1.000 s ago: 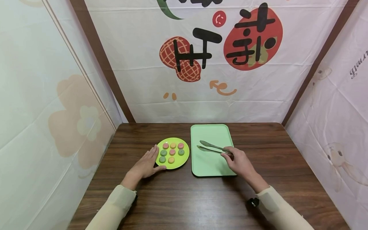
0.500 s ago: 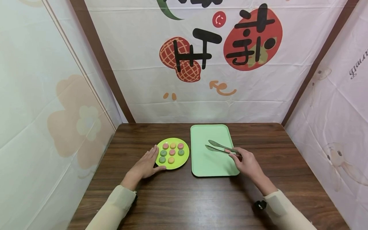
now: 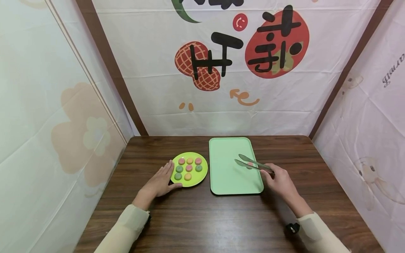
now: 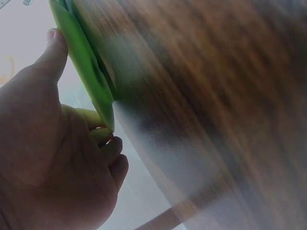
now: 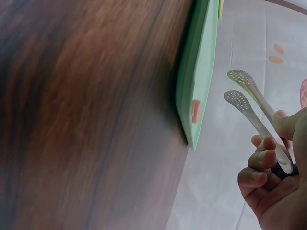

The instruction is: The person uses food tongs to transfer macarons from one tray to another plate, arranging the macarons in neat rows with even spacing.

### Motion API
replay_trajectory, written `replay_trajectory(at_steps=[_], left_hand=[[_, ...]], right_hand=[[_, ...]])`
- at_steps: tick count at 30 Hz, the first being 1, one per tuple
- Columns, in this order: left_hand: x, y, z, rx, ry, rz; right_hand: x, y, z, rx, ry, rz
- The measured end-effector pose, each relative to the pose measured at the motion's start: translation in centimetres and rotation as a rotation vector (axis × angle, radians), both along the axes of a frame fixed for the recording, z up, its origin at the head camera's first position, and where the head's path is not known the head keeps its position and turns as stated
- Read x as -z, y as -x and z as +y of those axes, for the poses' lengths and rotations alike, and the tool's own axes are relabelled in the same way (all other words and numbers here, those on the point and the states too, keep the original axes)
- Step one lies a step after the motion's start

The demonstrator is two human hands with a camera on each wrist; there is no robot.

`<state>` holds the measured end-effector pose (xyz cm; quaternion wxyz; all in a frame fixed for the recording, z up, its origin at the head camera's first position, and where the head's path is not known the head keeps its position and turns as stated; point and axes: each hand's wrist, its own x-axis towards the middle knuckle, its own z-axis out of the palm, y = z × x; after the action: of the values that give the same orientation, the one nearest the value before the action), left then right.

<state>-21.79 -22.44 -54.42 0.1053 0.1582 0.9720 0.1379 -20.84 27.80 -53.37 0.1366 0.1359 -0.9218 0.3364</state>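
Note:
My left hand (image 3: 159, 182) rests against the left rim of a lime-green round plate (image 3: 204, 177), its fingers extended and the thumb along the near edge. Several pink, green and yellow-orange macarons (image 3: 188, 168) sit in rows on the plate. In the left wrist view, the thumb and fingertips meet the rim of the plate (image 4: 79, 52). With my right hand (image 3: 281, 182) I hold metal tongs (image 5: 254, 105) above the right side of a pale green tray (image 3: 227, 149). The tongs' perforated tips are apart with nothing between them. On the tray, a pink macaron (image 5: 196, 111) lies beneath the tongs, partly covered in the head view.
Plate and tray lie side by side on a dark brown wooden table (image 3: 202, 221), with a narrow gap between them. White printed cloth (image 3: 158, 95) hangs behind and at both sides of the table.
My right hand and the tongs have moved right across the tray, uncovering the pink macaron. The left hand and plate have stayed in place.

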Motion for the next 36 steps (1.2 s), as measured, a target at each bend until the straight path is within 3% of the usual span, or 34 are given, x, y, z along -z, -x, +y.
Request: replay_trajectory(at_steps=[36], left_hand=[[0.3, 0.2, -0.1, 0.001, -0.003, 0.001]], right_hand=[[0.6, -0.3, 2.5, 0.056, -0.059, -0.083]])
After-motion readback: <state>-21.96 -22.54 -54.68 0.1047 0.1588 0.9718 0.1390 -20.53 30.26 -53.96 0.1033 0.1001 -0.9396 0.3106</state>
